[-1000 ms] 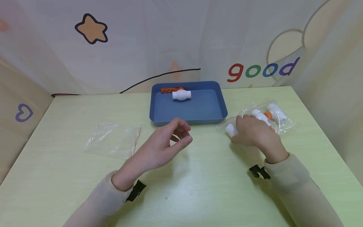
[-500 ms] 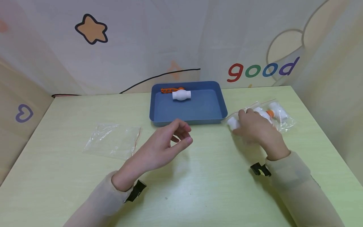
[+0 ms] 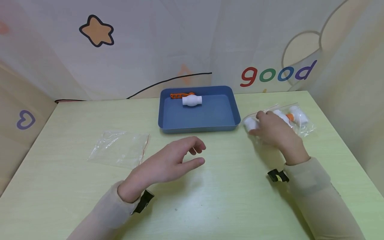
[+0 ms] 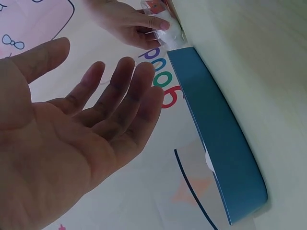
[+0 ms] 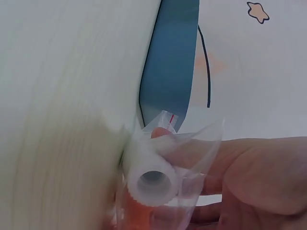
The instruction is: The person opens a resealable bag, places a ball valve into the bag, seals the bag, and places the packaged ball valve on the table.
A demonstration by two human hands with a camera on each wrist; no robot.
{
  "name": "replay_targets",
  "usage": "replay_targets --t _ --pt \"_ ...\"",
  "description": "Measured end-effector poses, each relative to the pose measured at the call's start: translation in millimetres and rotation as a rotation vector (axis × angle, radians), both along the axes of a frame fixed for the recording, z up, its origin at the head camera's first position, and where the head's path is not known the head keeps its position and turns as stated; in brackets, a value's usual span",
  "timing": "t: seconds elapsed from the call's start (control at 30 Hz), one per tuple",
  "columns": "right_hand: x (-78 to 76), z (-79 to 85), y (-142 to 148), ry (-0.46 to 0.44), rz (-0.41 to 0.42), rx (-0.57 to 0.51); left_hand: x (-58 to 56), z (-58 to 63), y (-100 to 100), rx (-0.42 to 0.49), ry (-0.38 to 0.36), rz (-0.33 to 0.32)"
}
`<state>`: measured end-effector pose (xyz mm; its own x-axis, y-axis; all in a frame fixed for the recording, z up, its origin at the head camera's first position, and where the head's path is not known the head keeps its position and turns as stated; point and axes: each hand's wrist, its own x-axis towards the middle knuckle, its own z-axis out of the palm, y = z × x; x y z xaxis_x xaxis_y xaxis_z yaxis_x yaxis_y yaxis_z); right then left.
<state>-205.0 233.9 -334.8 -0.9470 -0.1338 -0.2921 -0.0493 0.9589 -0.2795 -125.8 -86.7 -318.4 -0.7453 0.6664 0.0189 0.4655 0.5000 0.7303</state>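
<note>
At the table's right side my right hand (image 3: 274, 133) grips a clear zip bag (image 5: 211, 139), its thumb pressed along the film. Inside that bag lies a white plastic pipe fitting (image 5: 153, 184) with a round open end, and something orange (image 5: 136, 211) shows beneath it. Just beyond the hand lies a second clear bag (image 3: 307, 129), holding a white fitting (image 3: 300, 116) with an orange part (image 3: 290, 117). My left hand (image 3: 168, 160) hovers in front of the tray, fingers loosely bent and thumb apart, holding nothing; the left wrist view shows its bare palm.
A blue tray (image 3: 219, 116) stands at the table's back middle, with a white fitting (image 3: 192, 100) and an orange handle (image 3: 179, 95) in it. A flat clear zip bag (image 3: 117, 150) lies to the left. A printed curtain (image 3: 228, 43) hangs behind the table.
My right hand has shifted right and slightly back with the zip bag, and the second bag has slid right too. My left hand has dropped a little nearer, its thumb and fingers spreading apart.
</note>
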Motion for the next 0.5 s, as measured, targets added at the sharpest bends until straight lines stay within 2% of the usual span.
replay_targets --t 0.3,0.5 --pt "-5.7 -3.2 5 0.056 -0.020 -0.039 -2.0 -0.6 -7 -0.074 0.082 -0.029" --pt "-8.8 -5.4 5 0.053 -0.049 -0.040 -4.3 1.4 -14 -0.109 0.120 -0.052"
